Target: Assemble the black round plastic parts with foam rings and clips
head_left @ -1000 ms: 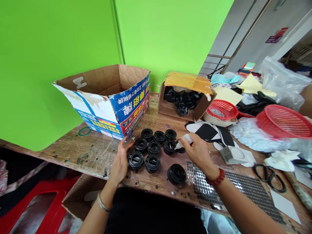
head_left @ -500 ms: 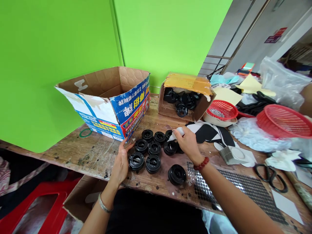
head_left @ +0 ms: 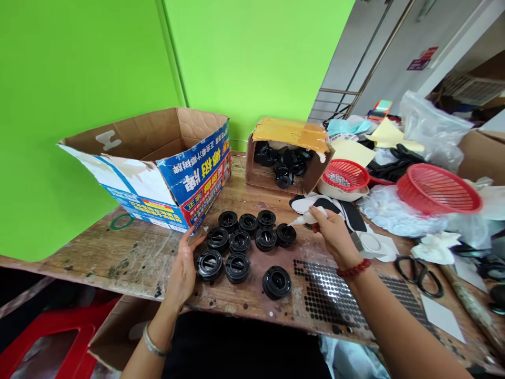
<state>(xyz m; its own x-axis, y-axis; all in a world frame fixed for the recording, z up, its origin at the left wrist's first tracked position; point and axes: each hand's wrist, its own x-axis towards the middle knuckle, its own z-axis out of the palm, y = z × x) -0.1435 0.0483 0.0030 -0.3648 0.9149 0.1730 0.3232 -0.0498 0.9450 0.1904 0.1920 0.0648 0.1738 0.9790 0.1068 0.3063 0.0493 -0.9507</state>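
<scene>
The right hand (head_left: 331, 234) is closed round a small white bottle (head_left: 306, 217), pinching it between thumb and fingers, its thin nozzle slanting down and left to the rim of the rightmost of nine black discs (head_left: 239, 241) bunched together; whether the tip touches cannot be made out. These discs lie flat, midway along the tabletop (head_left: 138, 258), a little back from its front edge. A tenth, the lone disc (head_left: 276, 282), sits apart, nearer that edge. The left hand (head_left: 183, 268) has nothing in its grip: fingers stretched out, thumb spread away from them, it rests over the front edge, just left of the bunch. Its fingertips reach the near corner of the blue carton (head_left: 130, 184), though contact is unclear. Under the right forearm, along the front edge, lies a dotted sheet (head_left: 331, 300), with scissors (head_left: 420, 273) further right on the tabletop
</scene>
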